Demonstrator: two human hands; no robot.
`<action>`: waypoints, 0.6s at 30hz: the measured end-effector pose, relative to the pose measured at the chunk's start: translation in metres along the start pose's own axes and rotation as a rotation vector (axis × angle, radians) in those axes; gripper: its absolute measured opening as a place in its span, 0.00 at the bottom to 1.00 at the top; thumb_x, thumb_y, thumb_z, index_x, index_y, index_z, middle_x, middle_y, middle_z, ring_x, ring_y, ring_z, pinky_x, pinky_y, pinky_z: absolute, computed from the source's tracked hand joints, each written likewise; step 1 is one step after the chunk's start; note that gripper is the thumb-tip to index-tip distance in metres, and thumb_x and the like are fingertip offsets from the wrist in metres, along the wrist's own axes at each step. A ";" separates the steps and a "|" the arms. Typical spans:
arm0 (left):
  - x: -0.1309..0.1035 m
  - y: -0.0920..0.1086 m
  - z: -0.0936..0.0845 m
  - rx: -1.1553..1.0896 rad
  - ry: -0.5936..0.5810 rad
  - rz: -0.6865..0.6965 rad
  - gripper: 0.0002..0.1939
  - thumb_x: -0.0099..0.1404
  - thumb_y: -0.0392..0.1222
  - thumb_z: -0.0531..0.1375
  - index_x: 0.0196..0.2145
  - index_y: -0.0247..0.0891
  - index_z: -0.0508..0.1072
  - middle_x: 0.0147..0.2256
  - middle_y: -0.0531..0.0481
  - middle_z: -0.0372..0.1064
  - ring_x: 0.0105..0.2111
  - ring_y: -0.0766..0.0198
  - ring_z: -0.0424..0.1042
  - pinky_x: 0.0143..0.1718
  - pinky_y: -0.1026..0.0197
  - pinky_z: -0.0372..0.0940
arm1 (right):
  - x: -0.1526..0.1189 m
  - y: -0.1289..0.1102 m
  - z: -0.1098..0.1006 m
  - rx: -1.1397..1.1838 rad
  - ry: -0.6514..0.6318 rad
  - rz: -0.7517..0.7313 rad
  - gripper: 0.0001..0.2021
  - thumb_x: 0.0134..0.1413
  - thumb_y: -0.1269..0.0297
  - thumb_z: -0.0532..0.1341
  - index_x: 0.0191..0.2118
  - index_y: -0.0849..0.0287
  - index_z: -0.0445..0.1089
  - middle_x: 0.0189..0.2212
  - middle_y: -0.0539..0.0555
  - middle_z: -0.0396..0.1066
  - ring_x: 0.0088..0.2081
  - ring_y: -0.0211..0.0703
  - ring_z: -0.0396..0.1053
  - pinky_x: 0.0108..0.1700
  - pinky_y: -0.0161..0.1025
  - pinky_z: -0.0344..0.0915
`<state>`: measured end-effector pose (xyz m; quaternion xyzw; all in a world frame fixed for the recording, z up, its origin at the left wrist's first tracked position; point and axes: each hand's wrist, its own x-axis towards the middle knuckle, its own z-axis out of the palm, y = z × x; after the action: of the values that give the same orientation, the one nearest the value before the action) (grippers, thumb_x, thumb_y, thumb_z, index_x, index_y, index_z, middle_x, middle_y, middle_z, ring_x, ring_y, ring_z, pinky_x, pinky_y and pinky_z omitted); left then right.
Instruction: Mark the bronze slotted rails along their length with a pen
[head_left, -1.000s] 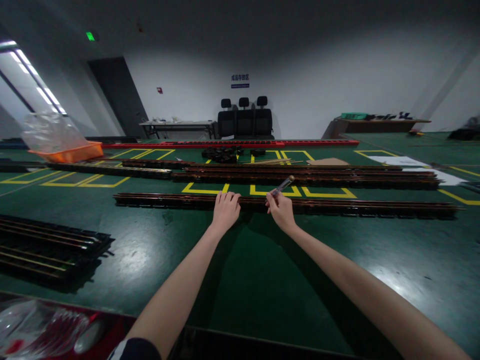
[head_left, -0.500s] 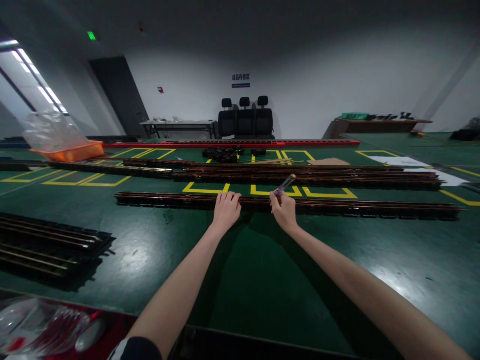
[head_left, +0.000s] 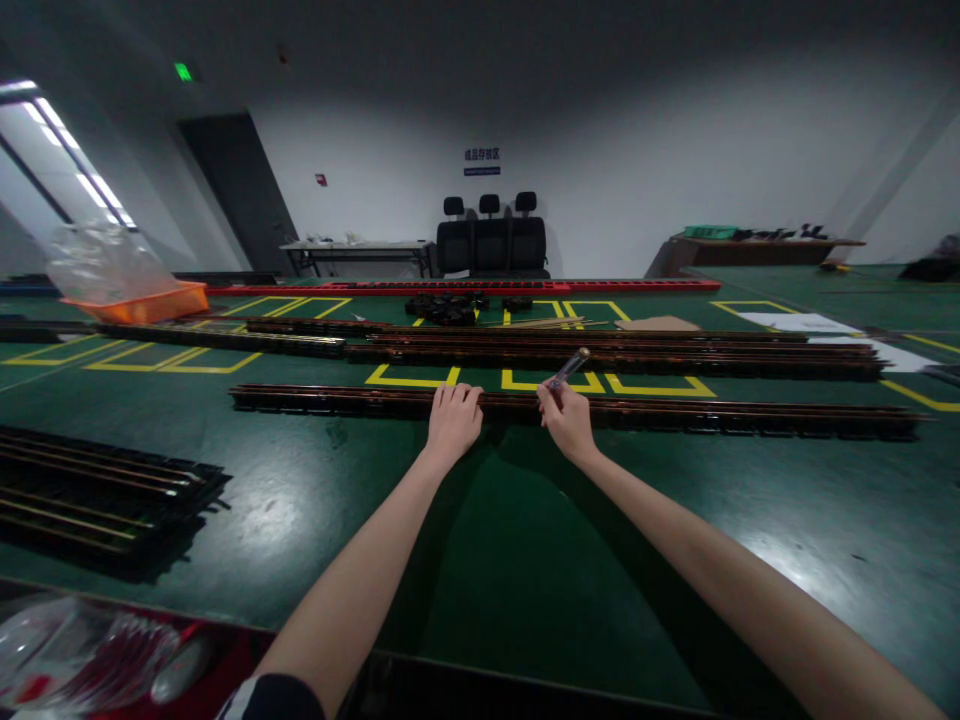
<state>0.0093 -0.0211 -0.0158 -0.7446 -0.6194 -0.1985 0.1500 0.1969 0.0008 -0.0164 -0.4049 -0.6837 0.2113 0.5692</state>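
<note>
A long dark rail strip (head_left: 720,415) with copper-coloured lines along it lies crosswise on the green table. Over its middle rests my left hand (head_left: 455,415), fingers curled across the strip and holding it. A little to the right, my right hand (head_left: 568,425) is closed pen-like around a screwdriver (head_left: 574,366) with a clear handle. The handle slants up and to the right. Its tip is at the strip, mostly hidden by my fingers.
Behind lies a row of similar strips (head_left: 630,350), with black parts (head_left: 442,308) beyond. Stacked strips (head_left: 97,495) sit at left front. An orange basket (head_left: 142,302) holds plastic bags. Papers (head_left: 799,322) and cardboard (head_left: 658,325) lie at right.
The screwdriver and my right hand have shifted very slightly. My left hand and the strip have stayed in place.
</note>
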 end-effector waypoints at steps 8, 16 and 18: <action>-0.001 0.002 -0.003 0.029 0.022 -0.017 0.19 0.66 0.34 0.47 0.51 0.34 0.70 0.49 0.41 0.70 0.53 0.52 0.66 0.61 0.46 0.52 | -0.001 -0.004 0.001 0.031 -0.041 0.003 0.23 0.55 0.41 0.53 0.29 0.59 0.65 0.20 0.52 0.66 0.18 0.38 0.64 0.19 0.36 0.61; -0.001 0.002 -0.005 0.026 0.021 -0.027 0.21 0.63 0.29 0.48 0.51 0.34 0.70 0.49 0.41 0.70 0.53 0.52 0.66 0.62 0.45 0.51 | -0.001 -0.008 0.002 0.038 -0.081 -0.005 0.21 0.57 0.44 0.53 0.29 0.59 0.64 0.21 0.54 0.71 0.16 0.39 0.65 0.20 0.37 0.63; -0.002 0.002 -0.006 0.022 0.035 -0.040 0.21 0.62 0.28 0.48 0.50 0.34 0.70 0.49 0.41 0.70 0.53 0.52 0.65 0.62 0.44 0.51 | -0.001 -0.008 0.002 0.045 -0.103 -0.009 0.19 0.57 0.46 0.54 0.29 0.59 0.64 0.22 0.55 0.72 0.16 0.39 0.65 0.20 0.37 0.64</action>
<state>0.0109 -0.0256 -0.0116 -0.7267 -0.6337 -0.2077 0.1648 0.1924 -0.0044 -0.0112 -0.3777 -0.7089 0.2446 0.5432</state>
